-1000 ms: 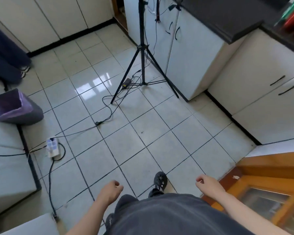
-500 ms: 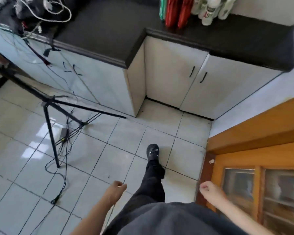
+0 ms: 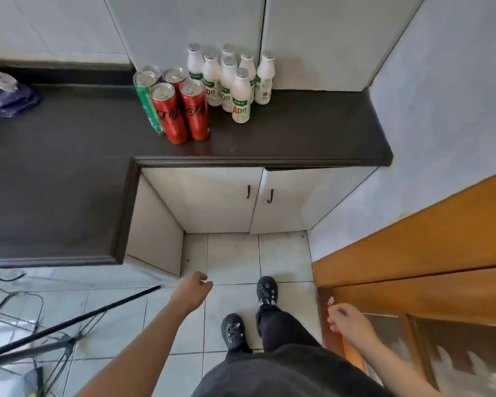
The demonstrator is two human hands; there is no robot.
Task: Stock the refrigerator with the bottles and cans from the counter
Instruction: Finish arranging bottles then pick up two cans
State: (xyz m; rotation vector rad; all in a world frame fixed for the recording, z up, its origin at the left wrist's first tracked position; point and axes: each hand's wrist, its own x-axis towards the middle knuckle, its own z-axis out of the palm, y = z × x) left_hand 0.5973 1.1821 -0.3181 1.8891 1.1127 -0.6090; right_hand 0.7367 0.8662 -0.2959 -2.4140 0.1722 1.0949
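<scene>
On the dark counter [image 3: 298, 138] stand several cans: red ones [image 3: 195, 110] in front, a green one [image 3: 145, 101] at their left. To the right of the cans is a cluster of several white bottles [image 3: 241, 96] with silver caps. My left hand [image 3: 194, 290] hangs low over the floor tiles, fingers loosely curled, holding nothing. Near the wooden door, my right hand [image 3: 345, 320] is also loosely curled and empty. Both hands are well below and in front of the counter. No refrigerator is in view.
White cabinet doors [image 3: 226, 199] sit under the counter. A wooden door with glass panes [image 3: 427, 296] is at the right. A black tripod leg [image 3: 69, 322] and cables lie on the floor at the left. A bag [image 3: 3, 96] rests on the counter's far left.
The view has swung right and up from the floor to the counter, bringing cans and bottles into full view. I have stepped closer. Both hands remain low and empty.
</scene>
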